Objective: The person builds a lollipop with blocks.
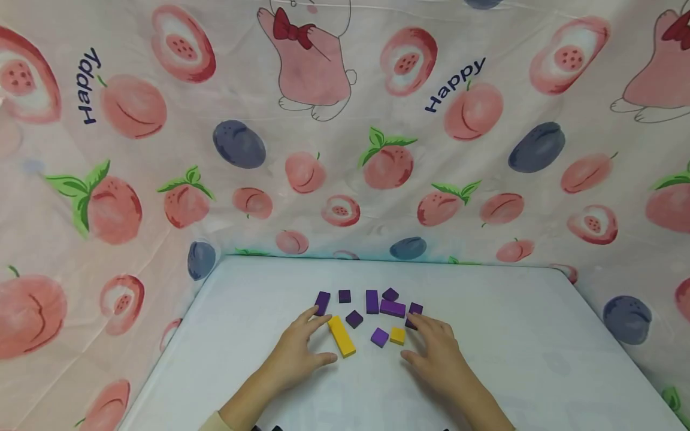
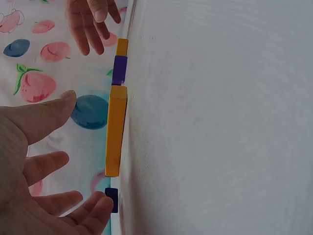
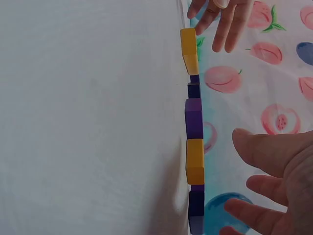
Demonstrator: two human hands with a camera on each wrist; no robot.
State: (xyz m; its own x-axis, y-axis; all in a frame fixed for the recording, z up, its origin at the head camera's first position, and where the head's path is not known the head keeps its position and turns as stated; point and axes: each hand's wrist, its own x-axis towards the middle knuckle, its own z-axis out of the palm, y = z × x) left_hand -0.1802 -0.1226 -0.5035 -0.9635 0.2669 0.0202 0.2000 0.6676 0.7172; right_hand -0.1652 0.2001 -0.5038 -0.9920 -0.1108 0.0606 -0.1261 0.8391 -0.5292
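Peach-printed cloth point(image 1: 242, 90) hangs behind a white table point(image 1: 512, 335) as a person's two bare hands frame a loose scatter of purple and yellow blocks. At the left, the long yellow block point(image 1: 342, 336) lies on a slant between the thumb and fingers of the left hand point(image 1: 295, 350), which is spread around it and holds nothing; whether a fingertip brushes its far end or the nearby purple bar point(image 1: 322, 303) cannot be told. Opposite, the right hand point(image 1: 439, 353) is also spread, thumb apart from fingers, near the small yellow block point(image 1: 397, 336), its fingertips partly covering a dark purple block point(image 1: 415, 307); contact there is unclear. Just beside the small yellow block sits a purple cube point(image 1: 380, 337), with more purple pieces beyond, among them an upright-pointing bar point(image 1: 372, 301) and a crosswise bar point(image 1: 392, 308). Handling such small, close-set pieces would seem to call for a light pinch on opposite sides, fingertips low, knuckles kept clear of the neighbors. Dark lettering on the cloth reads "Happy" twice, once at each side of a printed animal in a red bow; no brand or label is legible on the blocks
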